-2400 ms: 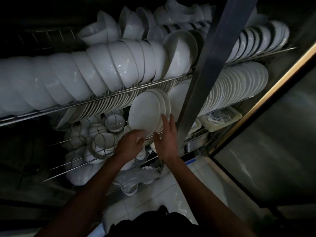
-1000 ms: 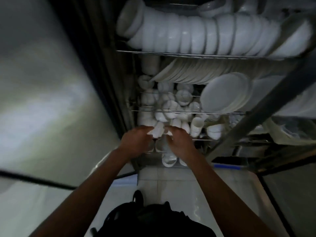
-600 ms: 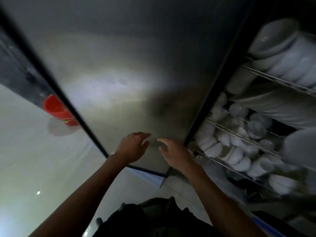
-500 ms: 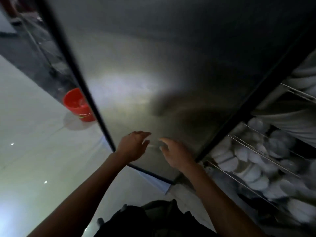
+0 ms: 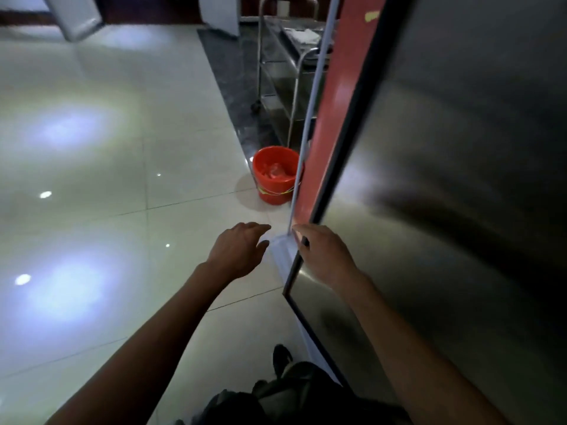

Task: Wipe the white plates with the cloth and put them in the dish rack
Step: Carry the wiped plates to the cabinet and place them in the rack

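Above the shiny floor (image 5: pixel 92 179), the left hand (image 5: pixel 237 253) and right hand (image 5: pixel 325 256) both reach out with loose, open fingers and hold nothing. A big metal door (image 5: pixel 460 194) fills the right side. A red bucket (image 5: pixel 276 179) stands near it. No plates, cloth or dish rack show.

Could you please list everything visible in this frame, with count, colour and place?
bucket: one, red-orange, on the floor beside the door's far edge, partly hidden by it.
steel door: one, silver with a red inner edge and pale seal strip, filling the right side.
metal trolley: one, silver, at the top centre beyond the bucket.
floor: pale glossy tiles with light reflections, left side; a dark strip runs along the trolley.
white panel: one, top left, blurred.
left hand: empty, fingers relaxed, near the door's lower corner.
right hand: empty, in front of the door's edge; contact unclear.
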The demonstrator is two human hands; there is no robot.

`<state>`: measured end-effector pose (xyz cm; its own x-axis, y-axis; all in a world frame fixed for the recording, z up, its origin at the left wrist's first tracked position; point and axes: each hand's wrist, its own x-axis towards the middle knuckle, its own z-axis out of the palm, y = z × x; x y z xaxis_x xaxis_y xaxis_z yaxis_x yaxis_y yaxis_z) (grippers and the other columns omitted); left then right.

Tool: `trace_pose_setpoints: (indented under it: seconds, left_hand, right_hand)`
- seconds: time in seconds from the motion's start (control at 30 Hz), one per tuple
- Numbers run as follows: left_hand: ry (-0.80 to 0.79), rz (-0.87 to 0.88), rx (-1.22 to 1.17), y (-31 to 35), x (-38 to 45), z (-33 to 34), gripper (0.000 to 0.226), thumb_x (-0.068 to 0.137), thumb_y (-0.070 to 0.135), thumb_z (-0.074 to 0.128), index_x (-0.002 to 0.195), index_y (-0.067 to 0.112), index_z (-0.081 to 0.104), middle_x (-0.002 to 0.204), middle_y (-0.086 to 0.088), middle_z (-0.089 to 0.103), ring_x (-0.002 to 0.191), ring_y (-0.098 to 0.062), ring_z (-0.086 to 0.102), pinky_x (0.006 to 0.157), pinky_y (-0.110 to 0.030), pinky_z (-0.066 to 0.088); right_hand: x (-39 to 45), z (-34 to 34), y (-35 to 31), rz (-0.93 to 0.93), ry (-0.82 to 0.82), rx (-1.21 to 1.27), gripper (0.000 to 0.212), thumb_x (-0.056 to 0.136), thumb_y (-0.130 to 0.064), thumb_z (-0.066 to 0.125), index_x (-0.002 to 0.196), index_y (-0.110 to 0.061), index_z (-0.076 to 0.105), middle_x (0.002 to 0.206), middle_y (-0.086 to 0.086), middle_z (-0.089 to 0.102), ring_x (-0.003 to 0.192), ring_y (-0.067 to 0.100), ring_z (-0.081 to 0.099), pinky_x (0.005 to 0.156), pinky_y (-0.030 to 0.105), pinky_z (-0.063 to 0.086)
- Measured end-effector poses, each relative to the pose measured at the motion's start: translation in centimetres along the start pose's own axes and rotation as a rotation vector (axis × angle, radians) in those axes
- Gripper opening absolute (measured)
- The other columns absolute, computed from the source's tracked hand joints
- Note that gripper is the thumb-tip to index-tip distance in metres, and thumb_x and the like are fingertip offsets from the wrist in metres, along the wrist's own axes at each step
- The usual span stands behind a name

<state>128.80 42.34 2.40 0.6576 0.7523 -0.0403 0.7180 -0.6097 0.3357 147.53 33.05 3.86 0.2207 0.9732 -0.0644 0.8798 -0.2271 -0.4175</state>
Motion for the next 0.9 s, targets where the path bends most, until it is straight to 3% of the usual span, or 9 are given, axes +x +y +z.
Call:
trace_pose_setpoints:
  seconds: [0.1,0.47,0.7,0.9]
  left_hand:
    - [0.027,-0.124,0.019,-3.8,1.0,-1.5,0.045,0.102,0.036,0.05,0.145,0.027,0.048,0.141,0.002,0.058,0.125,-0.025,0.054,0.093,-0.04,0.05]
    - [0.142,-0.524,0.132,-16.6,1.6,-7.4,0.045,0.101,0.032,0.053,0.144,0.019,0.049,0.14,0.0,0.058,0.129,-0.027,0.051,0.097,-0.044,0.046]
    - [0.152,-0.845,0.12,-23.3,-5.4,-7.9,0.049,0.101,0.036,0.051,0.146,0.018,0.045,0.141,-0.001,0.057,0.131,-0.026,0.049,0.098,-0.044,0.047]
    - [0.128,-1.077,0.101,-29.2,-12.9,-7.6,0.052,0.102,0.039,0.048,0.148,0.017,0.04,0.143,-0.002,0.053,0.135,-0.027,0.043,0.096,-0.046,0.047]
  right_hand:
    - [5.5,0.9,-2.7,-0.144,-0.07,-0.031,0.046,0.099,-0.022,0.053,0.145,-0.023,0.048,0.151,-0.001,0.046,0.136,0.021,0.044,0.113,0.041,0.036]
    - [23.1,7.5,-14.3,-0.612,-0.181,-0.263,0.049,0.1,-0.028,0.049,0.148,-0.026,0.038,0.156,0.001,0.038,0.135,0.027,0.042,0.106,0.045,0.038]
    - [25.8,13.7,-24.6,-0.957,-0.327,-0.418,0.051,0.104,-0.032,0.041,0.152,-0.025,0.027,0.159,0.002,0.03,0.135,0.028,0.04,0.104,0.045,0.036]
    - [25.8,19.3,-36.2,-1.235,-0.369,-0.482,0.049,0.104,-0.032,0.042,0.151,-0.024,0.03,0.158,0.004,0.032,0.135,0.031,0.041,0.102,0.045,0.038]
